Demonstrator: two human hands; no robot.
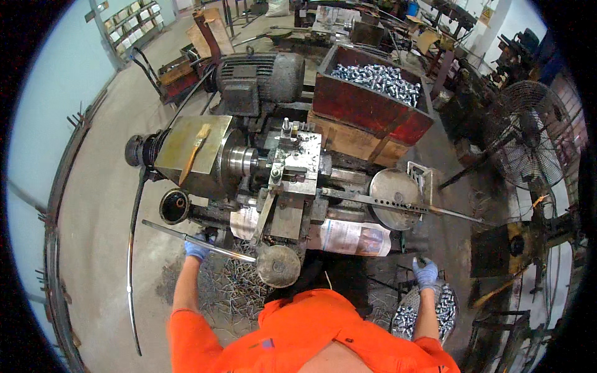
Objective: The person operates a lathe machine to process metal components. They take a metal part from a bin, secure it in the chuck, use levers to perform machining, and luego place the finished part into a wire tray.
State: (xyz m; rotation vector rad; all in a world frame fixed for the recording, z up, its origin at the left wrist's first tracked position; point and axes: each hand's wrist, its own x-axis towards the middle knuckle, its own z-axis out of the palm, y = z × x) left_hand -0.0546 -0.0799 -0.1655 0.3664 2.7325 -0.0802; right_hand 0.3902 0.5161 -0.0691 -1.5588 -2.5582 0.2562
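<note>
My left hand (196, 249), in a light blue glove with dark fingertips, is closed around a long metal lever bar (217, 248) at the front left of a small lathe. The bar slants down to a round metal knob (278, 266). Over a round basket of small shiny metal sleeves (445, 314), my right hand (425, 273), gloved the same, has its fingers apart; I see nothing held in it. The lathe's chuck (241, 161) faces a tool slide (301, 163) with bolted clamps. A wood-handled brush (194, 152) lies on the headstock cover.
Behind the slide stands a red bin (373, 112) heaped with metal parts, beside a motor (261, 78). A long perforated lever (398, 205) sticks out rightward past a round disc (395, 193). A fan (528, 133) stands at right. Metal shavings (236, 286) cover the floor.
</note>
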